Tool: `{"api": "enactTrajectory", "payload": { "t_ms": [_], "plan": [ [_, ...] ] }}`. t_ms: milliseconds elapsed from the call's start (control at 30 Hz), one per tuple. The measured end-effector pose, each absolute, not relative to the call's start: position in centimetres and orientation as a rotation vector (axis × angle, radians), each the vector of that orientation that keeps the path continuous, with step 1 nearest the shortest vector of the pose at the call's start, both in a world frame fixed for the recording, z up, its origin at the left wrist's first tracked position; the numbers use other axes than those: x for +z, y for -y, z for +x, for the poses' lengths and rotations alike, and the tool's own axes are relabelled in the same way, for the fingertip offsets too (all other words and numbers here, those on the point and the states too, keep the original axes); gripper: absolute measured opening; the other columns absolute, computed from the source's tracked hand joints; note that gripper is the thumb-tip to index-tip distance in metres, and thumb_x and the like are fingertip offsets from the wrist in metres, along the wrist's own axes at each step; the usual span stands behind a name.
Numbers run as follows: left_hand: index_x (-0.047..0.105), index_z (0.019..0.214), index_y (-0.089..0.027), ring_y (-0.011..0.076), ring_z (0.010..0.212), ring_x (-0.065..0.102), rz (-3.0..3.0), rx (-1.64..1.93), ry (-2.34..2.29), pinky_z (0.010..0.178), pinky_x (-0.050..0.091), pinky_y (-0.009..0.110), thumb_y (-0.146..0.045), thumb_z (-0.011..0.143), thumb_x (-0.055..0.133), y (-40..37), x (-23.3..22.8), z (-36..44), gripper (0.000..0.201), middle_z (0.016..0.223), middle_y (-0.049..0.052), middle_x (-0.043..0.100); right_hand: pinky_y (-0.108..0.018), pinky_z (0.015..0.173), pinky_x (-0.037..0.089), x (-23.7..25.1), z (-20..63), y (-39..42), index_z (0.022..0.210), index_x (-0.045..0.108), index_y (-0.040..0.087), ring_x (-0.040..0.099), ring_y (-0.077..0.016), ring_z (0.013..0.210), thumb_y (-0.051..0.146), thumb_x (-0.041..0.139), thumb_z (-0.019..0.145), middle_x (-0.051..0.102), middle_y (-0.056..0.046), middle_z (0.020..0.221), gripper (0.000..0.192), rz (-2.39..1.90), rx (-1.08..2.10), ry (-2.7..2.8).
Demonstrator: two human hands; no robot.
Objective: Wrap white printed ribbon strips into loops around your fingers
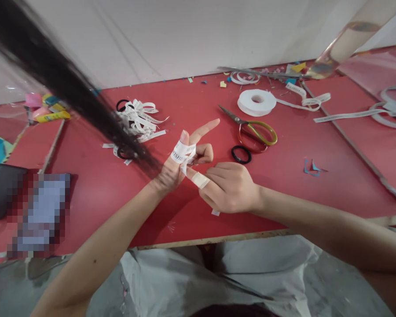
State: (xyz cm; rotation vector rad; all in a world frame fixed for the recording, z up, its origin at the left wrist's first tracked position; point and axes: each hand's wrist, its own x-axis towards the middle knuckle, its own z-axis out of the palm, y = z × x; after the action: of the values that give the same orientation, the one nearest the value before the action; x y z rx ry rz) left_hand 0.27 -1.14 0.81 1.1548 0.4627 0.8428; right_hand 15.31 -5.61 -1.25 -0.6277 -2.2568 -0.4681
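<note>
A white printed ribbon (182, 153) is wound round my left hand (171, 171), across the base of the thumb. That hand has its index finger stretched out to the upper right, thumb raised, other fingers curled. My right hand (230, 187) is closed, its fingertips meeting the ribbon beside the left palm. A pale strip of tape (200, 180) wraps one of its fingers. Beyond the hands lie scissors (258, 132) with yellow and red handles, a black hair tie (241, 154) and a white ribbon roll (252, 102).
Left of my hands, a pile of cut printed ribbons (140, 119) lies with black rings on the red table (191, 224). A blurred dark strand (62, 70) crosses the view. A phone (44, 211) is at left, blue scraps (313, 167) at right. A white wall (185, 39) stands behind.
</note>
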Motion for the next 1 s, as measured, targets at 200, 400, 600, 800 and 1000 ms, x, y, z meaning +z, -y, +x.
{"api": "enactTrajectory", "payload": {
  "t_ms": [200,400,600,800,1000],
  "plan": [
    [0.049,0.144,-0.020,0.0137,0.057,0.027,1.203,0.847,-0.498,0.057,0.028,0.029,-0.065,0.090,0.042,1.05,0.86,0.19,0.071,0.061,-0.003,0.037,-0.028,0.044,0.032,-1.16,15.25,5.78,0.130,0.054,0.011,0.042,-0.0111,0.046,0.006,0.047,0.082,0.049,0.009,0.051,0.049,-0.691,-0.445,2.189],
    [0.055,0.138,-0.019,0.0139,0.057,0.024,1.205,0.858,-0.498,0.055,0.023,0.029,-0.071,0.089,0.038,0.85,0.70,0.17,0.073,0.061,-0.003,0.034,-0.029,0.044,0.030,-0.80,15.28,6.08,0.101,0.059,0.017,0.039,-0.0107,0.044,0.009,0.051,0.083,0.050,0.008,0.049,0.022,-0.773,-0.402,2.174],
    [0.057,0.134,-0.022,0.0126,0.055,0.021,1.234,0.844,-0.498,0.053,0.019,0.029,-0.066,0.093,0.036,0.77,0.47,0.10,0.064,0.061,-0.003,0.033,-0.027,0.046,0.030,-0.92,15.14,6.22,0.105,0.059,0.018,0.040,-0.0100,0.043,0.010,0.050,0.085,0.049,0.009,0.049,0.023,-0.854,-0.300,2.138],
    [0.054,0.136,-0.020,0.0109,0.051,0.023,1.199,0.909,-0.527,0.050,0.021,0.027,-0.075,0.088,0.036,0.48,0.46,-0.04,0.075,0.059,-0.002,0.036,-0.024,0.045,0.028,-1.47,15.19,5.71,0.108,0.060,0.019,0.032,-0.0073,0.039,0.009,0.049,0.090,0.039,0.013,0.043,0.024,-0.872,0.036,2.050],
    [0.059,0.130,-0.020,0.0132,0.054,0.028,1.217,0.994,-0.584,0.055,0.028,0.028,-0.066,0.095,0.028,0.22,0.79,-0.27,0.065,0.058,-0.002,0.034,-0.025,0.045,0.027,-1.39,15.45,5.67,0.105,0.060,0.018,0.034,-0.0085,0.042,0.011,0.049,0.092,0.044,0.010,0.049,0.018,-0.772,-0.047,2.098]
  ]
}}
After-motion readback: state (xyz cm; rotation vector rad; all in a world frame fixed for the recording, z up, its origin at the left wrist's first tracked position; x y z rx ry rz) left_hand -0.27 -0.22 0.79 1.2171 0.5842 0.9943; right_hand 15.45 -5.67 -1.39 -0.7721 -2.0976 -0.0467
